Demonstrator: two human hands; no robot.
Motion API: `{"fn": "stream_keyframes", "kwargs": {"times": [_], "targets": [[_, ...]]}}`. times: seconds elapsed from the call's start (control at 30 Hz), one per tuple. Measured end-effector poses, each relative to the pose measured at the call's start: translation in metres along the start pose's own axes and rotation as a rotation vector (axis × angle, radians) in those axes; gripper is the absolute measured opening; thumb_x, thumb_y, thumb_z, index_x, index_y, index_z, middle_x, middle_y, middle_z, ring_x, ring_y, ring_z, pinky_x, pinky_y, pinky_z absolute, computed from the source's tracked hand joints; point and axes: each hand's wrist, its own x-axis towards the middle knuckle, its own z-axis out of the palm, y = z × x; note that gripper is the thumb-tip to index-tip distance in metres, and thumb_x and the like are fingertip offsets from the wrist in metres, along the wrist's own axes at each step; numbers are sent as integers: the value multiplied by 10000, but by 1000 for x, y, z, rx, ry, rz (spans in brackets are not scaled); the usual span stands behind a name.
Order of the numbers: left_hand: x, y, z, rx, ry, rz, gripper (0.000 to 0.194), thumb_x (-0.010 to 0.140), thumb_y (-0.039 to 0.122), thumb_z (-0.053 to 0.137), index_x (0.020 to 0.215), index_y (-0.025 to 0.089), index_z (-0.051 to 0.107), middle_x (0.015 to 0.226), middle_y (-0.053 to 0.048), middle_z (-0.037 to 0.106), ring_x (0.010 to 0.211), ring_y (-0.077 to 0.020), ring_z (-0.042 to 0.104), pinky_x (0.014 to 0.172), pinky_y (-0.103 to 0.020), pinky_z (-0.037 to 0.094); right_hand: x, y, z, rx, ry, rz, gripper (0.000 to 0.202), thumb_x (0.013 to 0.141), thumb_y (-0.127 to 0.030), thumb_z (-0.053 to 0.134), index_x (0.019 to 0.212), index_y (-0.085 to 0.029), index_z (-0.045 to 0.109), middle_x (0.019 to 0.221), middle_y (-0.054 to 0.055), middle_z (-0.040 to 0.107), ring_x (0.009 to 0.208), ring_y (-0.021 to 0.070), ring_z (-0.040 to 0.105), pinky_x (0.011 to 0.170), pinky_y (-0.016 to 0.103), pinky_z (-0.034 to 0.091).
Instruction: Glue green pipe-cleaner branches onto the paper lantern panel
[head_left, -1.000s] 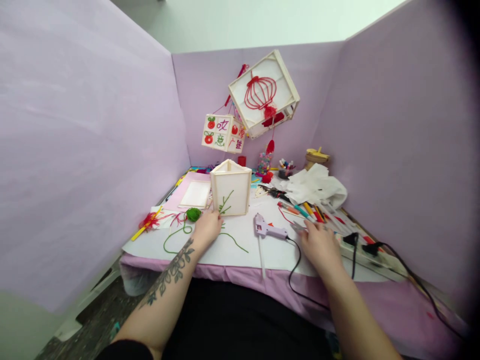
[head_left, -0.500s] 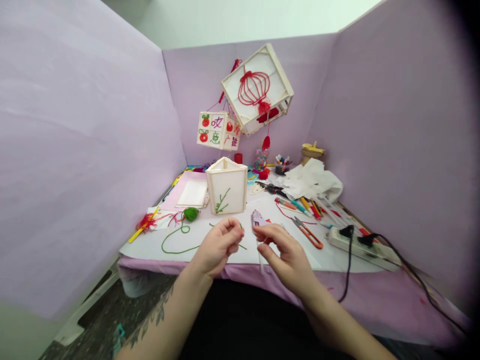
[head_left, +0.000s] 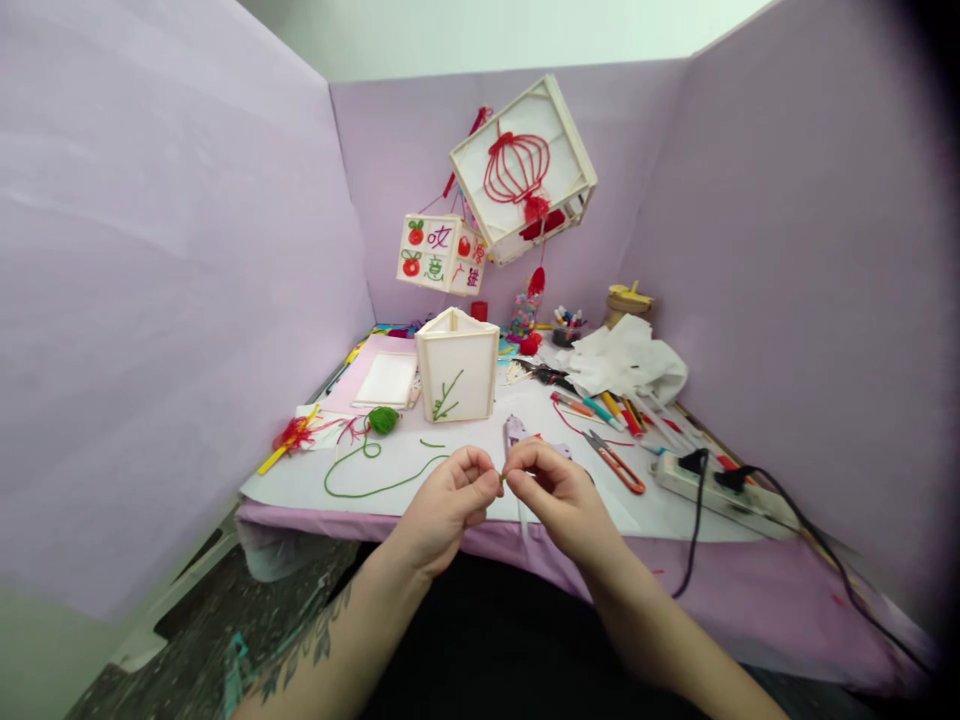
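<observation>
My left hand (head_left: 457, 500) and my right hand (head_left: 551, 495) meet fingertip to fingertip over the table's front edge. Both are pinched on a tiny green piece, mostly hidden by the fingers. Green yarn (head_left: 367, 493) curls on the white sheet left of my hands, leading to a green ball (head_left: 383, 420). A short green strand (head_left: 432, 444) lies apart from it. Behind my hands stands a three-sided white lantern (head_left: 465, 370) with a green branch shape on its front. A lilac glue gun (head_left: 514, 432) lies just behind my right hand, which partly covers it.
Orange-handled snips (head_left: 619, 467), markers (head_left: 609, 412) and a power strip (head_left: 720, 495) with black cables are at the right. Crumpled white paper (head_left: 630, 362) lies behind them. A large lantern (head_left: 525, 170) and a smaller one (head_left: 439, 254) hang at the back. Red threads (head_left: 296, 433) lie far left.
My right hand has moved left and its fingers have closed, so both hands' fingertips now meet. The view has shifted slightly.
</observation>
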Motion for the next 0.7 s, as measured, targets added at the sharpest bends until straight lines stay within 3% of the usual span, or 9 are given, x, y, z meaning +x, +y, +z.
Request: {"fn": "stream_keyframes", "kwargs": {"times": [0.07, 0.2, 0.3, 0.43, 0.7], "targets": [[-1, -1, 2, -61, 75, 2, 416, 683, 426, 789, 844, 166, 506, 736, 25, 560, 532, -34, 417, 433, -140, 241, -3, 1, 1, -105, 81, -98, 126, 898, -209, 541, 776, -201, 572, 773, 21, 566, 727, 157, 560, 647, 282, 469], [-6, -5, 7, -160, 176, -54, 492, 630, 387, 834, 911, 179, 487, 825, -9, 623, 605, -57, 502, 445, -138, 292, -13, 9, 3, -421, 337, -459, 178, 856, -109, 577, 948, -247, 639, 841, 39, 581, 781, 184, 582, 687, 326, 499], [-9, -7, 11, -135, 185, -14, 535, 588, 321, 865, 929, 178, 480, 726, 21, 623, 553, -44, 474, 453, -141, 293, -18, 16, 4, -570, 357, -635, 343, 813, -59, 626, 1077, -278, 642, 841, 42, 585, 760, 183, 582, 663, 322, 509], [-8, -7, 10, -74, 207, 41, 552, 578, 335, 865, 933, 185, 469, 639, 44, 621, 485, -34, 439, 456, -149, 270, -20, 20, 5, -648, 321, -673, 409, 813, -64, 643, 1152, -291, 619, 842, 47, 602, 716, 177, 584, 635, 322, 508], [-7, -3, 7, 33, 243, 121, 503, 592, 275, 840, 922, 187, 470, 710, -1, 697, 579, -81, 564, 512, -170, 336, -20, 19, 3, -691, 259, -671, 384, 817, -61, 638, 1127, -287, 612, 847, 51, 615, 742, 181, 569, 653, 325, 499]]}}
